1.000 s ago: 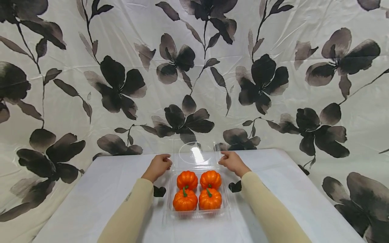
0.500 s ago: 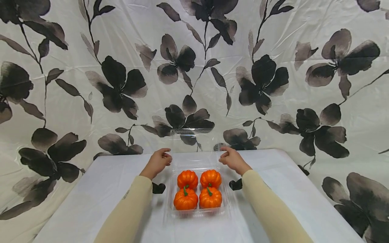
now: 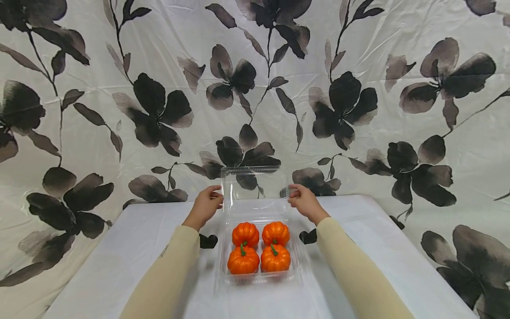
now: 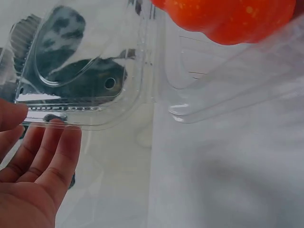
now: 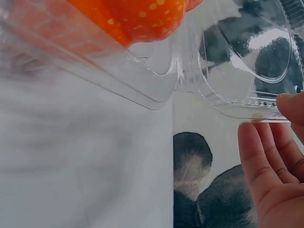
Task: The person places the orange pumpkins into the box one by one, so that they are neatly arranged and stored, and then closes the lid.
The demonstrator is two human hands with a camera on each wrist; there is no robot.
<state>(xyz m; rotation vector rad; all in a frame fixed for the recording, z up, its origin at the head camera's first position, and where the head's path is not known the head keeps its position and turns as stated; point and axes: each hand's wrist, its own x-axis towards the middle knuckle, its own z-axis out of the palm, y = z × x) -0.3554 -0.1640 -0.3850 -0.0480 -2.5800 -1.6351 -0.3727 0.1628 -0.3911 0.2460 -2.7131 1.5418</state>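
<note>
A clear plastic clamshell container (image 3: 295,266) stands on the table with several small orange pumpkins (image 3: 276,259) in its base. Its hinged lid (image 3: 255,188) is raised, standing nearly upright at the far side. My left hand (image 3: 206,204) pinches the lid's left edge; in the left wrist view the thumb (image 4: 12,115) lies on one side of the rim and the fingers on the other. On the opposite edge, my right hand (image 3: 306,202) holds the lid the same way, its fingertips (image 5: 248,130) right at the rim.
A white cloth covers the table (image 3: 119,266), whose far edge runs just behind the container. Beyond it hangs a floral curtain (image 3: 167,53). Dark wrist-camera pieces (image 3: 208,241) show beside each sleeve.
The lid has swung up from leaning back to nearly upright. Both hands have risen slightly along with its side edges. The base and pumpkins have stayed in place.
</note>
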